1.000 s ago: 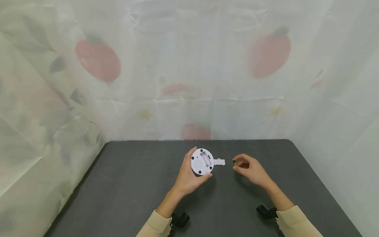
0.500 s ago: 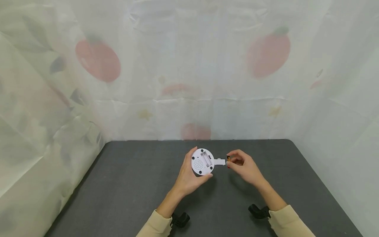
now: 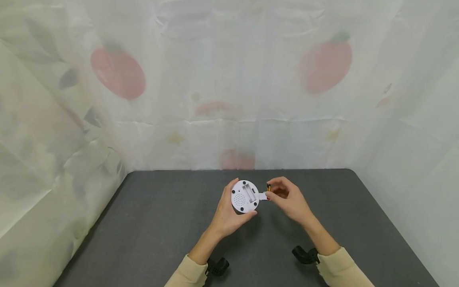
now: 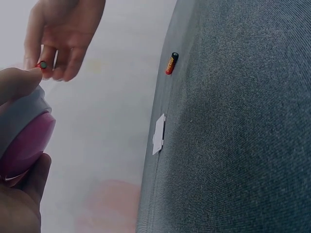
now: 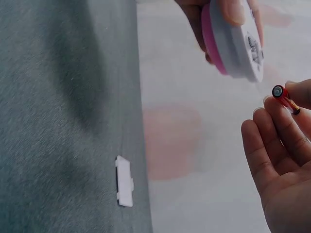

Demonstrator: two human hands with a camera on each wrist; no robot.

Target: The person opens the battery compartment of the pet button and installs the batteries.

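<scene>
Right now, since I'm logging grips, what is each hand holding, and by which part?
Left hand: the round device, by its outer edge. Right hand: a battery, pinched by its sides.

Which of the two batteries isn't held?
The loose battery on the tabletop, seen in the left wrist view; the other battery is pinched in the right hand.

Left sleeve [image 3: 188, 272] and right sleeve [image 3: 340, 268] are beige. Left wrist unit [image 3: 219, 266] and right wrist unit [image 3: 304, 255] are black, curved.
</scene>
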